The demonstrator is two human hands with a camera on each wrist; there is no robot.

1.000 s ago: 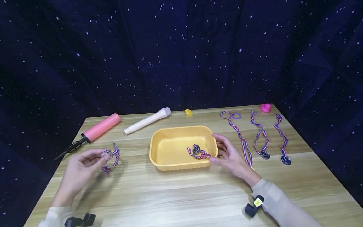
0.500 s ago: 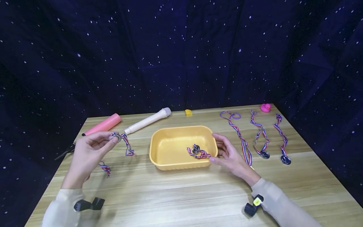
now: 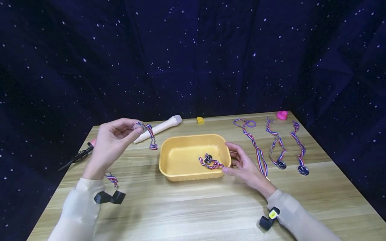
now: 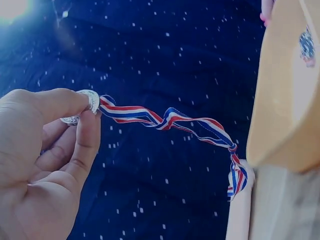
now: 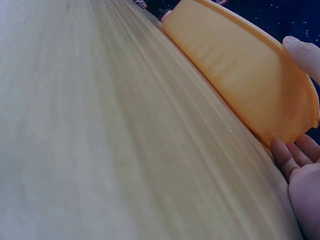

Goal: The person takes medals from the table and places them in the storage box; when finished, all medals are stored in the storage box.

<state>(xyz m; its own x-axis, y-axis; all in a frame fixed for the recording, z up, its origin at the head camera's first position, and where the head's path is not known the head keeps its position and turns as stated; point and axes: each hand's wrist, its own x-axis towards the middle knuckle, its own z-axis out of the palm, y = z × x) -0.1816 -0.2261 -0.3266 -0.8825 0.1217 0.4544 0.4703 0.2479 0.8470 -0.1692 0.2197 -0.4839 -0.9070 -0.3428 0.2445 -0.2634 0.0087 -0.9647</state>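
Observation:
My left hand point(image 3: 113, 144) pinches a silver medal point(image 3: 139, 126) between thumb and fingers, raised above the table left of the yellow basin point(image 3: 178, 159). Its red, white and blue ribbon point(image 4: 145, 115) trails off knotted, the loose end hanging near the basin's left side in the head view. My right hand point(image 3: 245, 170) holds the basin's right end, thumb point(image 5: 302, 52) at the rim and fingers against the outer wall. Inside the basin, toward the right, lies another medal point(image 3: 208, 158) with a bunched ribbon.
On the right lie several ribboned medals point(image 3: 281, 164), a purple ring point(image 3: 251, 124) and a pink duck point(image 3: 281, 115). Behind the basin are a white toy microphone point(image 3: 159, 129) and a yellow block point(image 3: 200, 120). Another striped ribbon point(image 3: 112, 178) and a partly hidden pink pump point(image 3: 92, 143) lie left.
My left hand has lifted the medal and carried it right and up, from the table's left side toward the basin. The right hand and basin stay put.

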